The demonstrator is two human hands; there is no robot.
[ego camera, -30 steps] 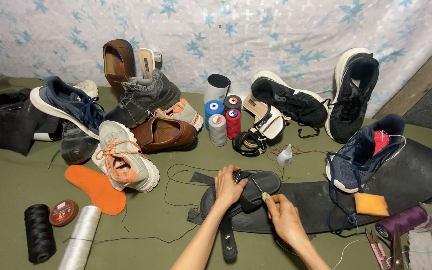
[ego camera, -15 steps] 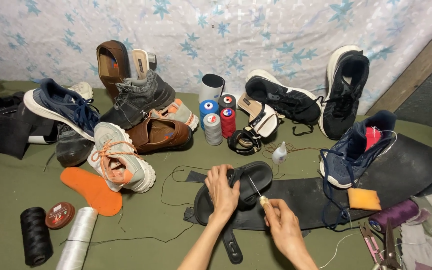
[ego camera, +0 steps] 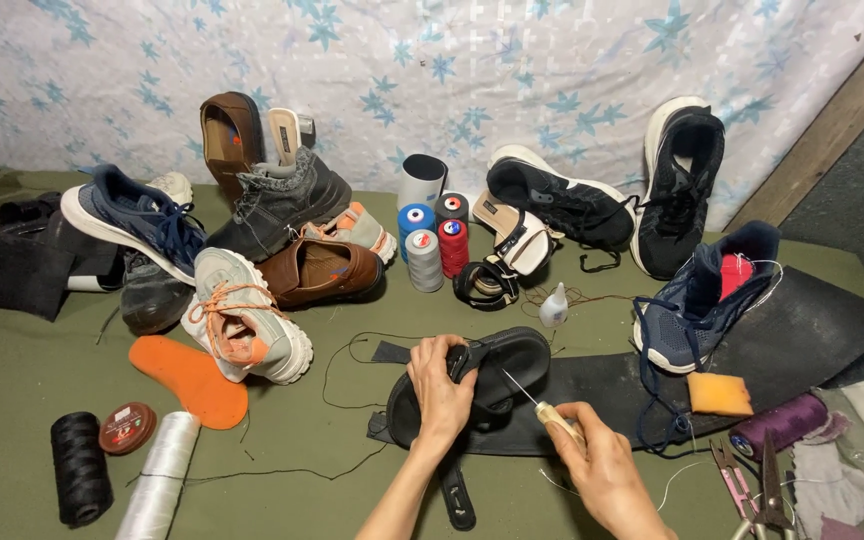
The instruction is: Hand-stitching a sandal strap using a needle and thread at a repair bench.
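Observation:
A black sandal (ego camera: 512, 362) lies sole-up on a black rubber sheet (ego camera: 812, 335) in the lower middle. My left hand (ego camera: 442, 390) grips the sandal's strap side and holds it down. My right hand (ego camera: 602, 475) holds a wooden-handled awl (ego camera: 542, 405) whose thin metal needle points up-left into the sandal. A thin white thread (ego camera: 672, 490) trails from near my right hand.
Several shoes lie along the back: a blue sneaker (ego camera: 132, 215), a brown shoe (ego camera: 317, 270), a white-orange sneaker (ego camera: 247, 320), black sneakers (ego camera: 562, 205). Thread spools (ego camera: 432, 245) stand mid-back. An orange insole (ego camera: 187, 375), black spool (ego camera: 80, 465), white spool (ego camera: 157, 490), glue bottle (ego camera: 553, 305), purple spool (ego camera: 777, 425), scissors (ego camera: 752, 490).
The view has shifted a little. My right hand has drawn the awl lower and to the right, and my left hand stays clamped on the sandal.

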